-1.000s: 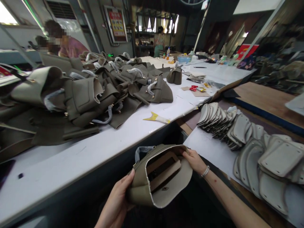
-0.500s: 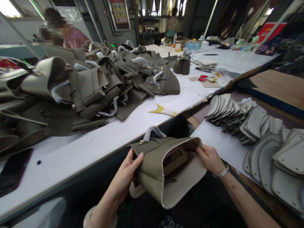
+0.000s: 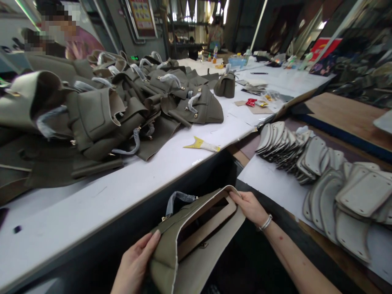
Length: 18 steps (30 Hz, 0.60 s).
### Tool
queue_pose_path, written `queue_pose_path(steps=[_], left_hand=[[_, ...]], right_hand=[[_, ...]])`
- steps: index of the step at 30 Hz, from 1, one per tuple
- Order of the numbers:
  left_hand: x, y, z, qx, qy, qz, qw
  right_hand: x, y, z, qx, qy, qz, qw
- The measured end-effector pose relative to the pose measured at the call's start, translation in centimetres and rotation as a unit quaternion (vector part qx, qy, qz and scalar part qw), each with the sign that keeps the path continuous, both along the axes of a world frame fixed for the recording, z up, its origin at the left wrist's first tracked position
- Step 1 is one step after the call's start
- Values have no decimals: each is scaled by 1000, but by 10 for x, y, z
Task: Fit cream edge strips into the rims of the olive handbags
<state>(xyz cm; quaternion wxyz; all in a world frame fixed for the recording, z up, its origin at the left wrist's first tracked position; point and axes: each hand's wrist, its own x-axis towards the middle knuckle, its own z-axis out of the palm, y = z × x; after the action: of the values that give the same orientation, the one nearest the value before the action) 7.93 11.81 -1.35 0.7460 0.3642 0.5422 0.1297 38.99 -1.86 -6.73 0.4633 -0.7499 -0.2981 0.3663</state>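
White table (image 3: 107,196) — hands (image 3: 133,259) (image 3: 251,209) grip olive bag (image 3: 167,249), lower edge cut off.

A white-topped table (image 3: 147,179) carries a heap of olive bag pieces (image 3: 92,118) and a yellow-and-white tool (image 3: 202,144).

From where I stand I can't read a word or number anywhere: the framed poster (image 3: 141,16), the green-lit display (image 3: 134,58) and the red packet (image 3: 251,102) are all too small or blurred.

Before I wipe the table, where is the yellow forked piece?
In the head view, centre, the forked piece lies on the white table by its near edge, right of the bag pile.
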Motion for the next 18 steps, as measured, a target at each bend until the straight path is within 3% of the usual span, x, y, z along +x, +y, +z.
queue_pose_path(steps=[5,8,13,18], left_hand=[[1,6,-13,59,112,19,992],[3,10,-15,90,130,30,987],[6,14,-22,116,156,9,981],[8,9,-44,143,142,80,976]], right_hand=[[-8,-6,11,12,18,-6,1000],[-17,-9,14,14,28,-21,999],[-31,-12,11,10,104,-103,989],[-47,-14,8,6,139,-150,979]])
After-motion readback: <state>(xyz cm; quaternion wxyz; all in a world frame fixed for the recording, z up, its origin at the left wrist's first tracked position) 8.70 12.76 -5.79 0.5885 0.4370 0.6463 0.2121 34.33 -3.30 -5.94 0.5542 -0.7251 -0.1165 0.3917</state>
